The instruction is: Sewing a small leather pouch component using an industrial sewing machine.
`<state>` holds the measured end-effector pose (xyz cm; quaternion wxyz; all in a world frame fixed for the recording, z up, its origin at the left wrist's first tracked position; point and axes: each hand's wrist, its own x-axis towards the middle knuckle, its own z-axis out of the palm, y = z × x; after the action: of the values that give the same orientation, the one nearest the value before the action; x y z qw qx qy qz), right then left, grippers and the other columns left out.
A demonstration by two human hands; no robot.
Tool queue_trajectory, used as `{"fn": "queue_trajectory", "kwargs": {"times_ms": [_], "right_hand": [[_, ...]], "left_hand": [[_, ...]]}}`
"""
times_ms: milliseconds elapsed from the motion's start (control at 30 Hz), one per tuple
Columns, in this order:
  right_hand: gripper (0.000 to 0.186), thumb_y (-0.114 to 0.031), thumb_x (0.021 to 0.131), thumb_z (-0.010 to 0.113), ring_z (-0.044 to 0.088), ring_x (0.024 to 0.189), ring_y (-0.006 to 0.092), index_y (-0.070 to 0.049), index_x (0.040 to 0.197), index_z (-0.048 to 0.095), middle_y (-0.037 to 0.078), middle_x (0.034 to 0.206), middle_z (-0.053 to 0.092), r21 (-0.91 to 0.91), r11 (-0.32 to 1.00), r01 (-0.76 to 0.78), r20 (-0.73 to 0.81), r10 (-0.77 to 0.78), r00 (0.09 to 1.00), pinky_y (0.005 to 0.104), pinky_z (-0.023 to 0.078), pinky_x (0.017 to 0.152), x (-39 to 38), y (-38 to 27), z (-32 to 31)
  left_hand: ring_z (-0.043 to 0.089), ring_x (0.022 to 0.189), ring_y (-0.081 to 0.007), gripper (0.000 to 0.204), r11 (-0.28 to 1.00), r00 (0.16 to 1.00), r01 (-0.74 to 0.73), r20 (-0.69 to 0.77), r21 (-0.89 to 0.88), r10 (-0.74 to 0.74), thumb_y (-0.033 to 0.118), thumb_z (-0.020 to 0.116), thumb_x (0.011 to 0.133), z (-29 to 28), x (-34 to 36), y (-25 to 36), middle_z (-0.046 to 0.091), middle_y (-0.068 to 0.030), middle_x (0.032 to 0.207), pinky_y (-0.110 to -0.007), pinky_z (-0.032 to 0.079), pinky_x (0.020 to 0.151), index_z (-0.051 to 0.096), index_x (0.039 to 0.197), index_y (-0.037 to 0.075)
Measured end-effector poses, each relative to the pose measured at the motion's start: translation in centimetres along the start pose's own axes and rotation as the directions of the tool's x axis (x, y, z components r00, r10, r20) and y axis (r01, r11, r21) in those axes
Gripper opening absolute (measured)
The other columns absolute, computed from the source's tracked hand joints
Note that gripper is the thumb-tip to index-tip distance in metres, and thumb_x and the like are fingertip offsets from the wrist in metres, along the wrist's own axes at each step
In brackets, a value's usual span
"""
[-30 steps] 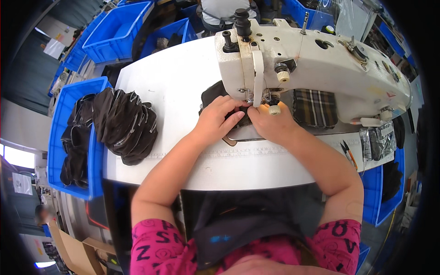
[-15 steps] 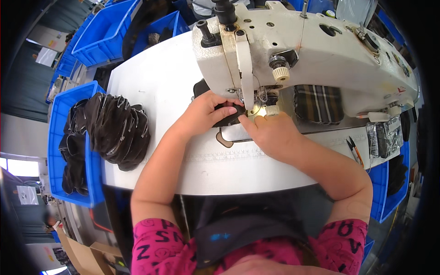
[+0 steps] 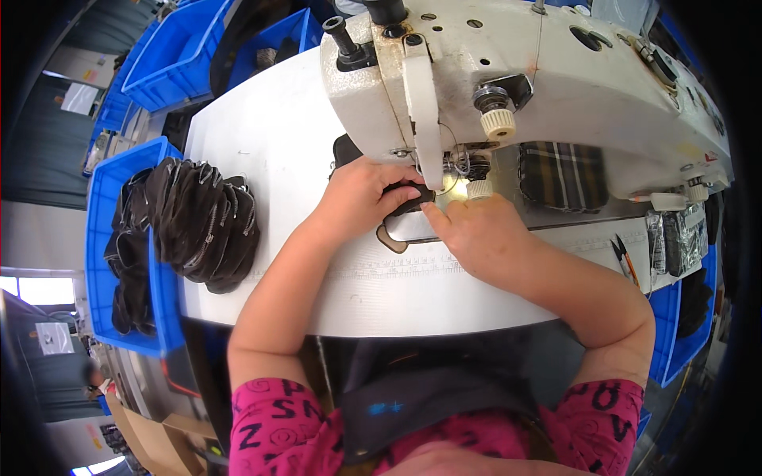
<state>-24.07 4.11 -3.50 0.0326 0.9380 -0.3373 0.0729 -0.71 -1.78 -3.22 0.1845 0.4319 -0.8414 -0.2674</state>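
Note:
At the needle end of a white sewing machine I hold a small dark fabric piece. My left hand is closed on it, thumb on top and fingers reaching under the machine head. My right hand presses the piece's right edge with the index fingertip, its other fingers curled beside the lit needle area. The needle and the fingertips near it are partly hidden by the machine head. More dark material shows behind my left hand.
Left on the white table is a pile of dark zippered fabric pieces, beside a blue bin of similar pieces. Plaid fabric lies under the machine arm. Orange-handled snips and a plastic packet are at the right.
The view has shifted slightly, so the machine looks a little nearer. Both hands stay at the needle, and less of the dark piece shows between them.

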Motion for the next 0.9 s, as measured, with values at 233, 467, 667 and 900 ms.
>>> {"fn": "queue_trajectory", "kwargs": {"times_ms": [233,467,667,900], "right_hand": [[0.044,-0.011,0.081,0.069,0.067,0.065,0.0188,0.003,0.122,0.068,0.003,0.075,0.065,-0.004,1.0,0.003,-0.012,-0.003,1.0,0.0346,0.048,0.056,-0.1,-0.2,-0.1],[0.046,-0.011,0.078,0.07,0.066,0.061,0.0186,0.004,0.122,0.068,0.002,0.071,0.065,-0.019,0.999,-0.028,-0.087,0.027,0.996,0.0347,0.049,0.053,0.2,0.0,0.6],[0.047,-0.01,0.077,0.07,0.068,0.059,0.0188,0.004,0.122,0.068,0.003,0.067,0.066,0.016,0.999,-0.044,-0.132,0.045,0.99,0.0342,0.049,0.051,0.3,0.3,0.7],[0.05,-0.01,0.078,0.07,0.068,0.059,0.0197,0.002,0.127,0.065,0.003,0.067,0.067,0.039,0.998,-0.058,-0.09,0.061,0.994,0.0349,0.05,0.052,0.4,0.4,0.4]], "left_hand": [[0.07,0.091,-0.0291,0.018,0.998,0.996,-0.037,-0.08,0.044,0.041,0.023,0.077,0.091,0.2,-0.3,0.7,0.077,-0.0063,0.099,-0.038,0.057,0.079,0.079,0.106,0.015],[0.07,0.084,-0.029,0.019,0.994,0.994,0.07,-0.092,0.087,-0.062,0.025,0.077,0.091,0.6,0.0,0.5,0.076,-0.0077,0.092,-0.039,0.057,0.075,0.08,0.106,0.014],[0.07,0.083,-0.0285,0.02,0.982,0.984,-0.053,-0.159,0.181,0.082,0.024,0.077,0.091,0.7,-0.4,0.0,0.076,-0.0057,0.094,-0.038,0.058,0.074,0.079,0.108,0.016],[0.071,0.084,-0.0284,0.019,0.965,0.963,-0.189,-0.161,0.181,0.218,0.022,0.076,0.091,0.2,-0.2,-0.4,0.077,-0.0059,0.095,-0.038,0.058,0.074,0.079,0.109,0.018]]}}
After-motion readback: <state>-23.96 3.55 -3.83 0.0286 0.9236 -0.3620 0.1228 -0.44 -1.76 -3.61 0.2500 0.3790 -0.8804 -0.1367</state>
